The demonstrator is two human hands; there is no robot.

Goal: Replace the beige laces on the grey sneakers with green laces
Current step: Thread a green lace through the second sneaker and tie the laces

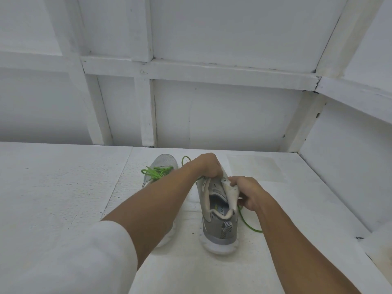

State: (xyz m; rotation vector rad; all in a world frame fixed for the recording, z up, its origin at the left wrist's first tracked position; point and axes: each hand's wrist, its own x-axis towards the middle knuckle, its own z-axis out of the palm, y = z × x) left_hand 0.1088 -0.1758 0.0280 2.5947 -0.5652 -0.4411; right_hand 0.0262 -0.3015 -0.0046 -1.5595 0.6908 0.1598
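In the head view, both hands work on one grey sneaker. The left hand [206, 166] is curled over the front of the near sneaker [218, 228], gripping the upper by the eyelet rows, though its fingertips are hidden. The right hand [247, 193] pinches the pale edge of the opening on that shoe's right side and pulls it wide. The shoe stands under and between the two hands on the white counter [63, 187], heel toward the person.

A loose green lace [247, 222] comes out below the right hand and trails across the counter beside the heel, and another bit of green loops out just beyond the left wrist. To my eye the step in hand is threading the green lace into this second shoe. The next move seems to call for finding a free lace end and feeding it through the next open eyelet while the other hand keeps the upper spread. Which eyelets are already filled I cannot tell.

Count: two hands and two sneakers. The far sneaker [166, 161], left of the left hand and partly behind the forearm, already has a tied green lace [157, 172]. That makes two green laces, and I can make out no beige lace.
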